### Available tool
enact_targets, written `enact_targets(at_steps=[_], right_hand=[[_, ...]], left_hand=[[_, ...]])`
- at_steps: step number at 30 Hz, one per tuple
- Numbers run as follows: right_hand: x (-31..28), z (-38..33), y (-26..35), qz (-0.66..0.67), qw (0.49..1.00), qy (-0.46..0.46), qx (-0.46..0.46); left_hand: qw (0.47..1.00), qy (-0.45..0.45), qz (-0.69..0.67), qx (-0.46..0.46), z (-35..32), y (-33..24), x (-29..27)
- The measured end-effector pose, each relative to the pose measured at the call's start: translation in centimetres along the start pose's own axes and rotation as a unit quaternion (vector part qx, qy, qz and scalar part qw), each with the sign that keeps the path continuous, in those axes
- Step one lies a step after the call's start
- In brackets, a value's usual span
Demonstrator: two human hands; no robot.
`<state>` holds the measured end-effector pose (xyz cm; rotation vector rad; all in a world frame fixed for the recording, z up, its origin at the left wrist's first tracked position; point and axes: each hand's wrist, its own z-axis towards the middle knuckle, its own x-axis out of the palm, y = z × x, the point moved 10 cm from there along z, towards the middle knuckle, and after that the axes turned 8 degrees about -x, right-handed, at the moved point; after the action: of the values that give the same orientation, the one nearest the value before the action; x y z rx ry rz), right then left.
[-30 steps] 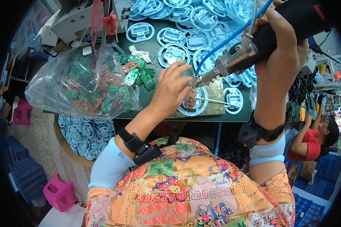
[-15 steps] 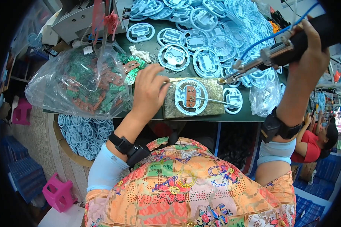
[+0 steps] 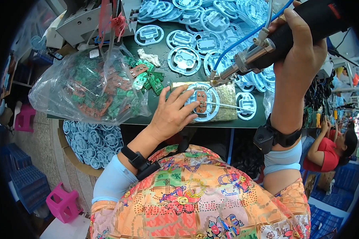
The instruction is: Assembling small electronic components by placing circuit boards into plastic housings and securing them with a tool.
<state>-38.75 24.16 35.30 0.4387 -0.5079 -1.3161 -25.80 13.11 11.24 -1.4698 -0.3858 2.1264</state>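
My right hand (image 3: 301, 49) is wrapped round a black powered screwdriver (image 3: 319, 30) with a metal nose and a blue hose. Its tip comes down at the top of a brown circuit board (image 3: 201, 102); whether it touches cannot be made out. The board sits in a light-blue plastic wheel-shaped part (image 3: 216, 99), which lies on a tape-wrapped block (image 3: 228, 114). A thin white strip or wire runs right from the board. My left hand (image 3: 172, 117) rests, fingers spread, on the left side of the part, fingertips at the board's edge.
Many similar blue parts (image 3: 217, 20) are heaped at the back. On the left, a clear plastic bag (image 3: 52, 93) holds green and brown boards. Loose green boards (image 3: 153, 82) lie beside it. Below stands a round bin of blue parts (image 3: 93, 143). Another person (image 3: 323, 149) sits at far right.
My right hand has brought the screwdriver left and down, its tip now at the board. My left hand has moved right from beside the green boards onto the blue part.
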Motion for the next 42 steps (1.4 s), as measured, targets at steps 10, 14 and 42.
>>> enact_targets(at_steps=[10, 14, 42], right_hand=[[1.0, -1.3, -0.9, 0.005, 0.999, -0.009, 0.031], [1.6, -1.3, -0.9, 0.021, 0.995, 0.017, 0.092], [0.2, -0.9, 3.5, 0.047, 0.997, -0.021, 0.063]], left_hand=[[1.000, 0.005, -0.005, -0.004, 0.2, 0.0, 0.2], [1.000, 0.012, -0.008, 0.003, 0.4, -0.1, 0.3], [1.000, 0.021, 0.002, 0.007, 0.6, -0.3, 1.2]])
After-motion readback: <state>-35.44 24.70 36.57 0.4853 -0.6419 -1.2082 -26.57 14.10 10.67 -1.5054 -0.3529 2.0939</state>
